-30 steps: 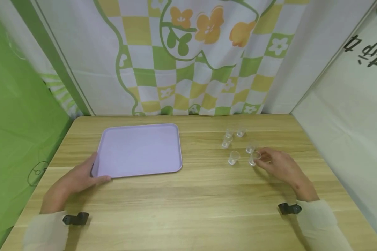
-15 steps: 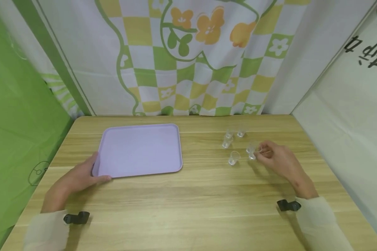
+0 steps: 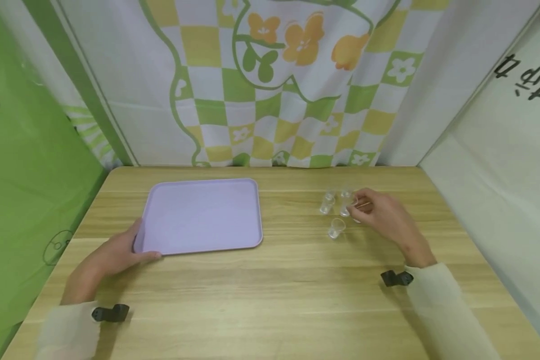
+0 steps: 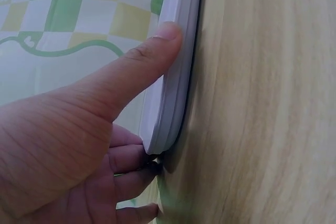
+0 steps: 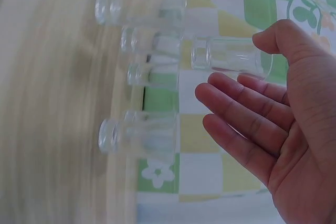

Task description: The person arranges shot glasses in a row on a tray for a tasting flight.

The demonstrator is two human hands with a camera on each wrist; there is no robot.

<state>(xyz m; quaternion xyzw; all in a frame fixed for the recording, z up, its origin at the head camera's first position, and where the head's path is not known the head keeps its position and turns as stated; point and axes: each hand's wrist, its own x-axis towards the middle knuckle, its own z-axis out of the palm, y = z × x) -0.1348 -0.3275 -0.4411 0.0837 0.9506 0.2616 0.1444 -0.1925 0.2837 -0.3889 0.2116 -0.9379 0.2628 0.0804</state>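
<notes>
My right hand (image 3: 384,215) pinches a small clear shot glass (image 5: 231,56) near its rim between thumb and fingers. In the right wrist view the glass is raised off the table, its thick base pointing away from the palm. Other shot glasses stand around it, one nearest the front (image 3: 336,228) and one farther left (image 3: 327,204); another is partly hidden behind the hand. At the left, my left hand (image 3: 117,250) grips the near-left corner of a light purple tray (image 3: 202,215). Its thumb lies along the front rim, and the fingers curl at the side.
The wooden table (image 3: 252,300) runs back to a checked, flower-printed curtain (image 3: 292,115). A green cloth wall (image 3: 27,175) borders the left side, a white wall (image 3: 499,175) with dark writing the right. Several glasses cluster close together at the right back.
My right hand has lifted the shot glass from its place and carried it left and away from me, over the other glasses. The left hand keeps its hold on the tray.
</notes>
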